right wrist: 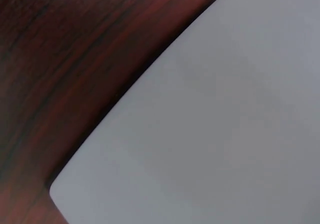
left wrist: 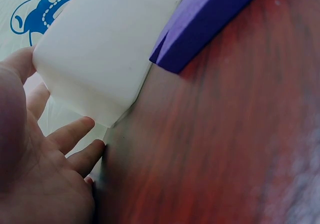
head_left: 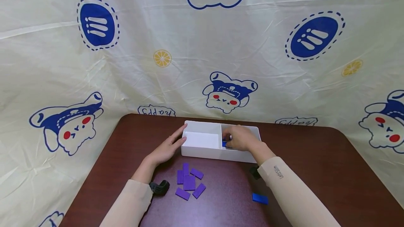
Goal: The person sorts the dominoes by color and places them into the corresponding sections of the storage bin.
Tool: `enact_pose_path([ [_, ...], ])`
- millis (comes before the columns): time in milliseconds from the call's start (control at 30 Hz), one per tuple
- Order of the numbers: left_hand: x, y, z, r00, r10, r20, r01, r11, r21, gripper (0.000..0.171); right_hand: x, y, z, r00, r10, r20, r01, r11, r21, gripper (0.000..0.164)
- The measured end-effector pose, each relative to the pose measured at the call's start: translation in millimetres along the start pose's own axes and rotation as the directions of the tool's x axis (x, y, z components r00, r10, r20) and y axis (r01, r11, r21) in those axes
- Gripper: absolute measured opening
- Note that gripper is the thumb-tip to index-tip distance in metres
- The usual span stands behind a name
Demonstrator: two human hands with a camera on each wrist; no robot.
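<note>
A white two-compartment box (head_left: pixel 202 152) sits toward the back of the table. My left hand (head_left: pixel 165 151) rests against its left end, fingers spread and nearly straight; the left wrist view shows the fingertips (left wrist: pixel 82 126) along the box's end wall. Inside the right compartment, my right hand (head_left: pixel 242 138) has its fingers bent down and pinches a blue block (head_left: pixel 224 144), mostly hidden by the hand. In the right wrist view only the box's outer wall (right wrist: pixel 200 119) and the tabletop appear. The left compartment shows a bare white floor.
Several purple blocks (head_left: pixel 189 182) lie grouped on the table in front of the box. Another blue block (head_left: pixel 260 198) lies near the right forearm. Behind the dark wooden table (head_left: pixel 315 171) hangs a printed white cloth (head_left: pixel 176 86).
</note>
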State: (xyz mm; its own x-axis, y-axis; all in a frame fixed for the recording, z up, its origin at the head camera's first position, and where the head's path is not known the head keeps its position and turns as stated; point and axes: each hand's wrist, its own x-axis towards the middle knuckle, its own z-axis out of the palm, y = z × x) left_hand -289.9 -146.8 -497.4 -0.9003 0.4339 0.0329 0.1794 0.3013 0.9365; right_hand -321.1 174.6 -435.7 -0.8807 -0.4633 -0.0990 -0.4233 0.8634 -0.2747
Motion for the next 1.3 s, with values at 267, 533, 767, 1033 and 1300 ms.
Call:
enact_pose_path([
  [267, -1.5, -5.0, 4.1, 1.000, -0.012, 0.006, 0.012, 1.000, -0.005, 0.060, -17.6, 1.4, -6.6, 0.998, 0.009, -0.066, -0.007, 0.999, 0.037, 0.018],
  [533, 4.5, -2.0, 6.2, 1.000, -0.014, 0.016, 0.014, 1.000, 0.003, 0.059, -35.9, 7.6, -21.4, 0.995, 0.044, -0.087, -0.043, 0.999, 0.016, 0.022],
  [767, 8.8, 1.0, 3.3, 1.000, 0.006, 0.007, -0.006, 1.000, 0.018, 0.059, -47.9, 8.9, -34.0, 0.992, 0.007, -0.127, -0.006, 1.000, 0.008, 0.024],
  [1033, 5.1, -1.5, 0.2, 1.000, -0.006, 0.001, 0.006, 1.000, 0.016, 0.060, -61.5, 4.2, -37.4, 0.992, -0.030, -0.126, 0.028, 0.999, -0.018, 0.019],
  [1300, 3.5, -1.3, -1.4, 1.000, -0.004, -0.003, 0.004, 1.000, 0.002, 0.060, -73.7, 0.2, -41.0, 0.988, -0.073, -0.139, 0.068, 0.997, -0.044, 0.017],
])
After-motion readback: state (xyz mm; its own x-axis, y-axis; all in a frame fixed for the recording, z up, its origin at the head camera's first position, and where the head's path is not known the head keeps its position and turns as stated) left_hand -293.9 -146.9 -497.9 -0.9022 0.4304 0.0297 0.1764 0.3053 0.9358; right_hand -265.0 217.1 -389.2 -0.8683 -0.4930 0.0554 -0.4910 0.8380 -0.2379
